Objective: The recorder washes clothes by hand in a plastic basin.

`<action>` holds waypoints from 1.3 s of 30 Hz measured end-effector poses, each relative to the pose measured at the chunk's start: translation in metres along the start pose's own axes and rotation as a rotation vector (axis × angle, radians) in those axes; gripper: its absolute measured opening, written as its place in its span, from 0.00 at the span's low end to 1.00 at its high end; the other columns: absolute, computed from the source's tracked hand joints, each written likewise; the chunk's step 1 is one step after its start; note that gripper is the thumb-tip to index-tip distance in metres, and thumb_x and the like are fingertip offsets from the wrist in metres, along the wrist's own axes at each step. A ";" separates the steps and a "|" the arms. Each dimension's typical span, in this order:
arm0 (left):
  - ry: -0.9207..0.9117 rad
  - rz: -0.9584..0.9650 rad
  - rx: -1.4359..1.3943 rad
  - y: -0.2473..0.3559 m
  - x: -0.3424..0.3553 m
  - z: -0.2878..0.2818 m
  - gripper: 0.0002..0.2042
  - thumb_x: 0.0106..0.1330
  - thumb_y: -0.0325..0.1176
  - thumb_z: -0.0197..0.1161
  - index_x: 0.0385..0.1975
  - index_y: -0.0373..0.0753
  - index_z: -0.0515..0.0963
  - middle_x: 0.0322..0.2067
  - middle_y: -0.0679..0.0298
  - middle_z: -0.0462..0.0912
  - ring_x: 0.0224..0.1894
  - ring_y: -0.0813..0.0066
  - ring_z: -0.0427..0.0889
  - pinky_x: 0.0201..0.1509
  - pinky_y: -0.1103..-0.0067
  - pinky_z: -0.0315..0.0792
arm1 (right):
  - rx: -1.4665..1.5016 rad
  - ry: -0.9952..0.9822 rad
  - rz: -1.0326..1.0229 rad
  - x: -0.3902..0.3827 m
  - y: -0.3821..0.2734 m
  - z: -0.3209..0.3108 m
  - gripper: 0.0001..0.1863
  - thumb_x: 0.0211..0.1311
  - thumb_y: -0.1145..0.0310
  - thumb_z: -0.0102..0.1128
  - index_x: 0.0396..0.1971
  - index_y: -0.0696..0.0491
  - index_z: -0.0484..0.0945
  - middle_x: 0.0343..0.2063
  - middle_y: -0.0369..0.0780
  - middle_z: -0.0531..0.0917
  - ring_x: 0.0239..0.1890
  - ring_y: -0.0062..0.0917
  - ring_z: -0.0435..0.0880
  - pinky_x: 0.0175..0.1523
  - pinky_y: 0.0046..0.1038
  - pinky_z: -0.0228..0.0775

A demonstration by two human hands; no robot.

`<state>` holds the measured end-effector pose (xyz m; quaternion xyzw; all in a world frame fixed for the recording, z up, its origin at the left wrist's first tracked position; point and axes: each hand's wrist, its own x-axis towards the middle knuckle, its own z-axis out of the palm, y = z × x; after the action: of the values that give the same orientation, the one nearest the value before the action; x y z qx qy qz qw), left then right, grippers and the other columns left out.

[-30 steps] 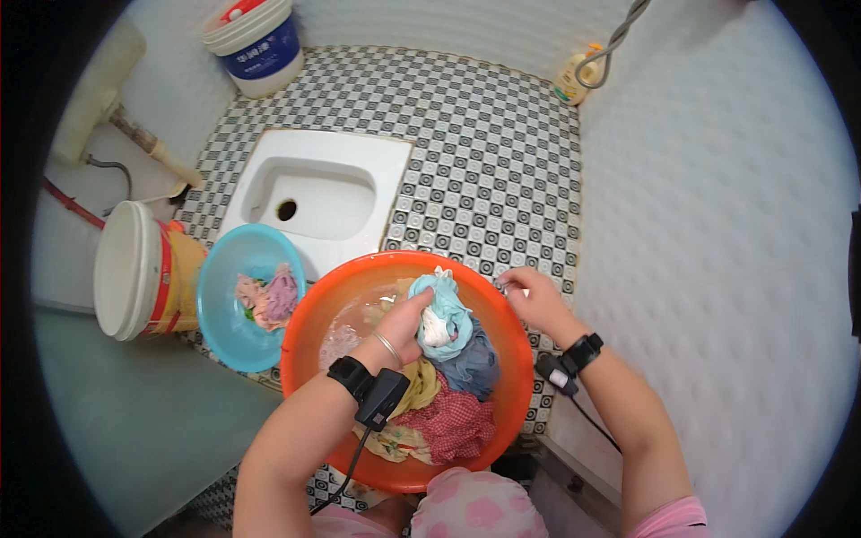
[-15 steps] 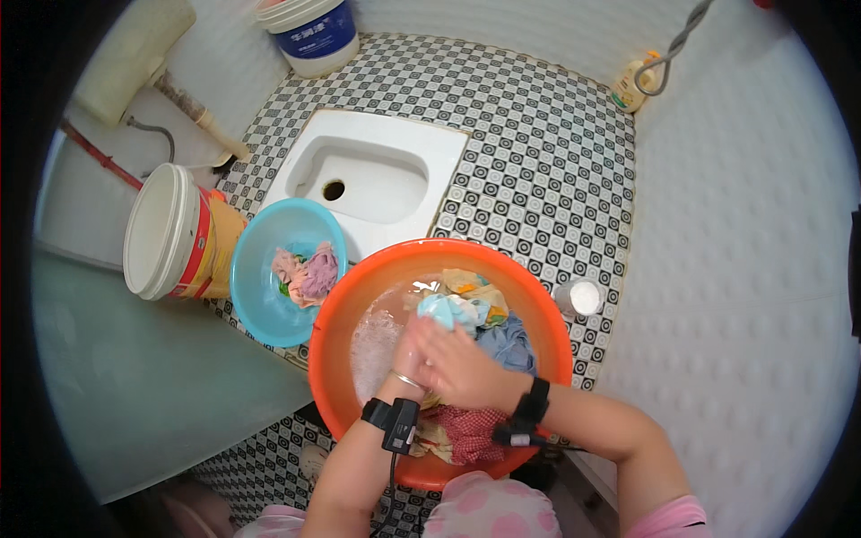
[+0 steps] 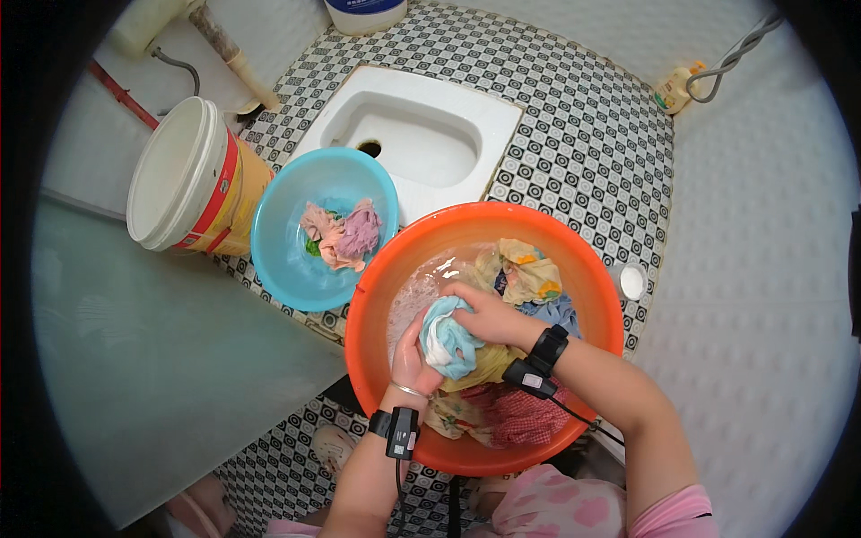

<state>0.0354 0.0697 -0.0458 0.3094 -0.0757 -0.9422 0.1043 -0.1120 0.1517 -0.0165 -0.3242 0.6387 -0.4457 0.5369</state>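
In the orange tub (image 3: 363, 341), my left hand (image 3: 413, 357) cradles a bunched light-blue and white cloth (image 3: 448, 334) from the left and below. My right hand (image 3: 482, 312) grips the same cloth from the upper right, fingers curled into it. Under and around it lie a yellow cloth (image 3: 491, 363), red checked fabric (image 3: 529, 412), cream printed cloths (image 3: 529, 273) and blue fabric (image 3: 560, 314), with foamy water (image 3: 413, 294) at the tub's left.
A blue basin (image 3: 282, 287) with pink and purple cloths stands left, beside a large bucket (image 3: 175, 170). Behind are a squat toilet (image 3: 498, 134), pipes (image 3: 220, 45) and another bucket (image 3: 366, 13). A small white-topped container (image 3: 632, 282) stands right; a bottle (image 3: 673, 90) sits in the back corner.
My right hand has come from beside the tub's right rim onto the cloth with my left hand, uncovering the small container. The view has shifted, so the surroundings appear higher and further right.
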 end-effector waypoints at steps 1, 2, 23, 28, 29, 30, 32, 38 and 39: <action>0.067 0.077 0.008 -0.003 0.000 -0.001 0.20 0.72 0.43 0.41 0.53 0.36 0.69 0.49 0.59 0.77 0.50 0.63 0.77 0.54 0.67 0.71 | -0.256 0.108 -0.233 0.005 0.009 0.004 0.15 0.59 0.72 0.52 0.46 0.55 0.70 0.40 0.46 0.76 0.45 0.36 0.75 0.51 0.32 0.66; 0.066 0.072 0.003 -0.005 0.002 -0.004 0.20 0.72 0.43 0.41 0.53 0.36 0.69 0.49 0.59 0.77 0.50 0.63 0.77 0.54 0.67 0.71 | -0.513 0.214 -0.466 0.008 0.015 0.009 0.15 0.57 0.74 0.51 0.46 0.55 0.70 0.37 0.47 0.76 0.42 0.40 0.75 0.49 0.33 0.67; 0.260 0.205 0.292 0.019 -0.014 -0.038 0.20 0.63 0.23 0.49 0.57 0.35 0.63 0.48 0.57 0.75 0.43 0.62 0.79 0.34 0.74 0.75 | -0.200 -0.141 0.192 0.080 0.032 0.000 0.12 0.61 0.67 0.47 0.34 0.56 0.79 0.28 0.45 0.81 0.32 0.30 0.81 0.38 0.29 0.72; 0.179 0.197 0.241 0.026 -0.013 -0.015 0.19 0.68 0.26 0.47 0.58 0.37 0.62 0.50 0.59 0.74 0.46 0.66 0.78 0.45 0.72 0.74 | -0.462 -0.103 -0.113 0.034 -0.016 0.019 0.18 0.67 0.61 0.45 0.43 0.59 0.76 0.36 0.40 0.81 0.39 0.26 0.81 0.45 0.26 0.72; 0.138 0.198 0.289 0.025 -0.016 -0.008 0.18 0.69 0.29 0.47 0.58 0.37 0.63 0.48 0.60 0.76 0.41 0.70 0.79 0.41 0.74 0.75 | -0.216 0.096 -0.094 0.033 0.000 0.020 0.16 0.66 0.61 0.48 0.43 0.57 0.75 0.37 0.39 0.81 0.39 0.27 0.80 0.45 0.26 0.72; 0.123 0.192 0.288 0.022 -0.014 0.005 0.18 0.69 0.29 0.47 0.58 0.37 0.63 0.48 0.60 0.76 0.41 0.70 0.79 0.41 0.74 0.75 | 0.025 0.303 -0.076 0.034 0.017 0.014 0.15 0.64 0.60 0.51 0.44 0.54 0.75 0.37 0.38 0.81 0.40 0.28 0.79 0.46 0.27 0.71; -0.007 0.101 0.302 0.017 -0.015 0.027 0.16 0.68 0.28 0.48 0.56 0.34 0.65 0.48 0.61 0.76 0.45 0.73 0.78 0.45 0.78 0.74 | 0.196 0.228 0.057 0.027 0.037 -0.002 0.18 0.66 0.57 0.49 0.48 0.53 0.72 0.42 0.37 0.79 0.44 0.27 0.78 0.47 0.26 0.71; -0.065 -0.057 0.291 0.008 -0.008 0.030 0.16 0.70 0.40 0.46 0.52 0.38 0.69 0.39 0.63 0.79 0.34 0.73 0.80 0.31 0.80 0.75 | 0.741 -0.028 0.202 -0.003 0.000 -0.020 0.16 0.66 0.57 0.50 0.45 0.52 0.73 0.44 0.35 0.78 0.44 0.21 0.77 0.47 0.25 0.71; -0.005 -0.022 0.188 -0.001 0.000 0.027 0.16 0.70 0.40 0.46 0.52 0.38 0.69 0.40 0.62 0.79 0.36 0.72 0.80 0.35 0.79 0.75 | 0.561 0.011 0.092 -0.007 0.008 -0.027 0.13 0.65 0.58 0.51 0.40 0.51 0.76 0.38 0.36 0.81 0.39 0.22 0.79 0.43 0.26 0.72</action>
<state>0.0190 0.0725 -0.0246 0.3165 -0.1607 -0.9327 0.0643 -0.1360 0.1669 -0.0204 -0.1313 0.5071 -0.5821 0.6219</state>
